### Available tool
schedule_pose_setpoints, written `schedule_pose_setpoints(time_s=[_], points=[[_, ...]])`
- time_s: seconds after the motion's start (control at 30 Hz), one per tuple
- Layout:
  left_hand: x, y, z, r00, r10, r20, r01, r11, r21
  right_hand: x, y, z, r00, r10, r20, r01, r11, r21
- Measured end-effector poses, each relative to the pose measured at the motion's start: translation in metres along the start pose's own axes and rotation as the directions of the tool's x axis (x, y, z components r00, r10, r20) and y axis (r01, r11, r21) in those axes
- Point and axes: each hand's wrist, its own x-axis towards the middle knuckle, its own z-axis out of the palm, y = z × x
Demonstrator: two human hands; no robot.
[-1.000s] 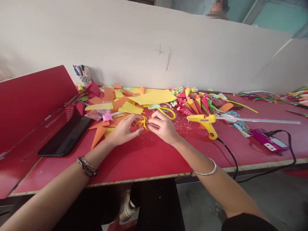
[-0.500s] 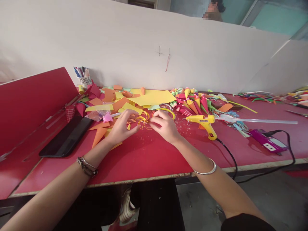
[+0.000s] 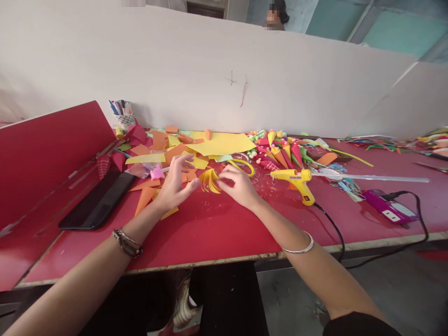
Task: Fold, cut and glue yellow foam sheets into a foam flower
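Between my hands is a small yellow piece of curled strips (image 3: 209, 180), apparently paper, bowed out into a rounded shape. My right hand (image 3: 240, 187) pinches its right side between thumb and fingertips. On the other side my left hand (image 3: 178, 184) is open, thumb and fingers apart, just clear of the strips. Behind the right hand the yellow handles of a pair of scissors (image 3: 249, 167) show in part. Close to the left hand lie a pink star-shaped piece (image 3: 157, 172) and orange paper scraps (image 3: 145, 199).
A yellow glue gun (image 3: 296, 179) with a clear stick lies to the right, its cord leading to a purple power strip (image 3: 389, 207). Paper cones (image 3: 280, 154) are heaped behind. A black phone (image 3: 98, 200) and a pen cup (image 3: 124, 119) are at left. A person (image 3: 276, 16) is beyond the partition.
The yellow strips have turned and now show as a fuller, rounded fan. My left hand has opened and drawn slightly away from them, while my right hand keeps its pinch.
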Motion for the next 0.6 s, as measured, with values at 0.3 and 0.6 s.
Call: schedule_pose_setpoints(time_s=[0.3, 0.6], points=[[-0.001, -0.003, 0.003, 0.984, -0.156, -0.086, 0.162, 0.985, 0.067, -0.003, 0.008, 0.004, 0.981, 0.085, 0.175, -0.071, 0.994, -0.08], [0.004, 0.008, -0.054, 0.965, -0.251, -0.071, 0.24, 0.746, 0.621, -0.003, 0.009, -0.001, 0.986, 0.09, 0.139, -0.075, 0.991, -0.112]])
